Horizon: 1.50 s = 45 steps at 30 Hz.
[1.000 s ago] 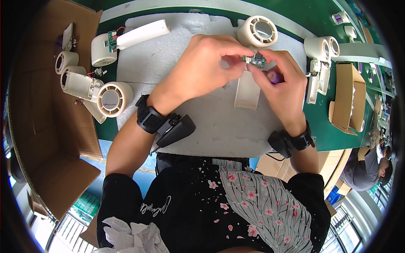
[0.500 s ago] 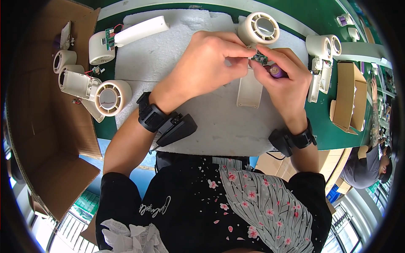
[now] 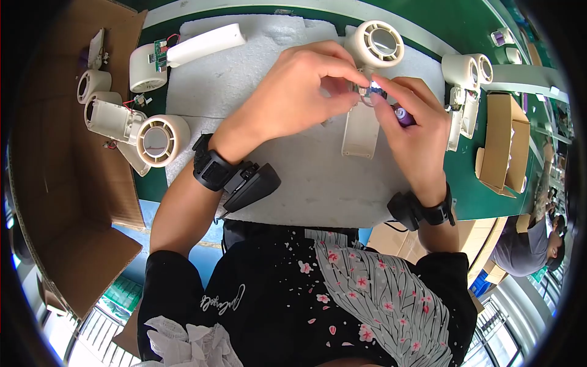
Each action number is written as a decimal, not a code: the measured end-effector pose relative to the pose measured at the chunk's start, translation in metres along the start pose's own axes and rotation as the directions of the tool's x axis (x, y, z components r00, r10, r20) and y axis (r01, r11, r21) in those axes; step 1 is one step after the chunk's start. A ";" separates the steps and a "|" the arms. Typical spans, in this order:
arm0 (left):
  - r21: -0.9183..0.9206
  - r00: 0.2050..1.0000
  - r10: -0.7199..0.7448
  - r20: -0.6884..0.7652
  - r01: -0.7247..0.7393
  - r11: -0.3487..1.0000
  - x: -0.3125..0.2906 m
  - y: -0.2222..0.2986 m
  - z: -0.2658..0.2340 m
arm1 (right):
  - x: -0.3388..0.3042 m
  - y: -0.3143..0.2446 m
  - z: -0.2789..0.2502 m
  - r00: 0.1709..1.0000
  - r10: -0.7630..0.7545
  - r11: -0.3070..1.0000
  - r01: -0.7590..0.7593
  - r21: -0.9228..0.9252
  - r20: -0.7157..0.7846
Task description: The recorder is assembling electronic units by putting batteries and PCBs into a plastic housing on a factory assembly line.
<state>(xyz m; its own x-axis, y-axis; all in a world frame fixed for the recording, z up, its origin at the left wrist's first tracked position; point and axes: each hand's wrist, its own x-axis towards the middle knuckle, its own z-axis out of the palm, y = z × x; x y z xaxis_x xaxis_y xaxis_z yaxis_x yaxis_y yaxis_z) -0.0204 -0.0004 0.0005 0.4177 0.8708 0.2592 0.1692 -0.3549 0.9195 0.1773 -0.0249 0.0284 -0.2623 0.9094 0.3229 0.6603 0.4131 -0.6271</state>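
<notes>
My right hand (image 3: 419, 119) pinches a small circuit board (image 3: 378, 92) between thumb and fingertips. A bright bluish-white spot shows on the board. A purple cylindrical battery (image 3: 403, 116) sits against the curled fingers of that hand. My left hand (image 3: 309, 82) brings its thumb and index finger to the board's left side, closed around a tiny pale part too small to name. Just beyond the hands is a white round fan head (image 3: 380, 44). Its open white handle shell (image 3: 359, 134) lies below the fingers on the foam sheet (image 3: 287, 177).
Several white fan pieces, including a fan head (image 3: 160, 142) and a handle (image 3: 205, 46), lie at the left beside a large cardboard box (image 3: 79, 165). More fan parts (image 3: 461, 70) and a small carton (image 3: 504, 144) stand at the right. A person (image 3: 529, 244) is at the far right.
The circuit board has turned in my fingers, and a bright spot now shows on it. My right hand has shifted slightly downward with the battery.
</notes>
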 end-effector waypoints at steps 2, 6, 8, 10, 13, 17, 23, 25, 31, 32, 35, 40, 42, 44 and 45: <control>-0.021 0.999 -0.030 0.019 0.031 0.999 -0.001 -0.001 0.002 | -0.002 0.003 0.000 1.000 -0.014 1.000 0.014 -0.011 -0.004; -0.072 0.987 -0.141 0.073 0.146 0.987 0.000 0.001 0.004 | -0.001 0.006 0.002 0.997 -0.075 0.996 0.074 -0.048 -0.032; -0.085 0.964 -0.244 0.105 0.253 0.964 0.001 0.005 0.003 | -0.001 0.007 0.003 0.996 -0.083 0.995 0.081 -0.054 -0.039; -0.091 0.963 -0.249 0.107 0.259 0.962 0.001 0.006 0.004 | 0.000 0.007 0.005 0.993 -0.104 0.993 0.100 -0.069 -0.055; -0.106 0.961 -0.255 0.105 0.266 0.958 0.001 0.005 0.005 | -0.001 0.009 0.004 0.995 -0.085 0.995 0.082 -0.060 -0.046; -0.101 0.971 -0.224 0.079 0.231 0.968 0.001 0.003 0.006 | -0.002 0.009 0.006 0.997 -0.059 0.998 0.056 -0.040 -0.056; -0.102 0.967 -0.236 0.094 0.245 0.964 0.001 0.004 0.004 | -0.001 0.010 0.007 0.994 -0.083 0.996 0.080 -0.037 -0.074; -0.101 0.965 -0.241 0.101 0.251 0.963 0.001 0.004 0.005 | -0.001 0.009 0.007 0.993 -0.088 0.996 0.085 -0.041 -0.081; -0.094 0.970 -0.230 0.076 0.236 0.967 0.001 0.002 0.008 | 0.000 0.009 0.007 0.996 -0.052 0.998 0.049 -0.040 -0.070; -0.089 0.970 -0.232 0.071 0.238 0.967 0.001 0.002 0.008 | 0.000 0.009 0.007 0.996 -0.064 0.997 0.061 -0.053 -0.066; -0.149 0.982 -0.185 -0.030 0.179 0.973 0.001 -0.005 0.015 | 0.000 0.008 0.008 0.994 -0.090 0.993 0.085 -0.079 -0.057; -0.166 0.973 -0.213 -0.093 0.196 0.966 0.002 -0.001 0.016 | 0.000 0.007 0.008 0.996 -0.074 0.994 0.070 -0.087 -0.046; -0.110 0.973 -0.222 -0.061 0.215 0.970 0.004 0.006 0.011 | 0.000 0.006 0.007 0.999 -0.021 0.998 0.019 -0.053 -0.029; 0.004 0.970 -0.244 0.002 0.244 0.970 0.005 0.012 0.007 | 0.001 0.005 0.005 0.999 0.046 0.998 -0.046 -0.045 -0.012; 0.003 0.970 -0.243 0.003 0.243 0.970 0.005 0.012 0.007 | 0.002 0.005 0.003 0.994 0.111 0.993 -0.111 -0.037 0.007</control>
<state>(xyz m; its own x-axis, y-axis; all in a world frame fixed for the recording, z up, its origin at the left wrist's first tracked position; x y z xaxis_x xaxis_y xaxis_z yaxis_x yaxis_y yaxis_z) -0.0099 -0.0027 0.0108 0.3673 0.9297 0.0273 0.2686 -0.1341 0.9539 0.1777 -0.0212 0.0237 -0.1917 0.9501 0.2462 0.7110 0.3074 -0.6324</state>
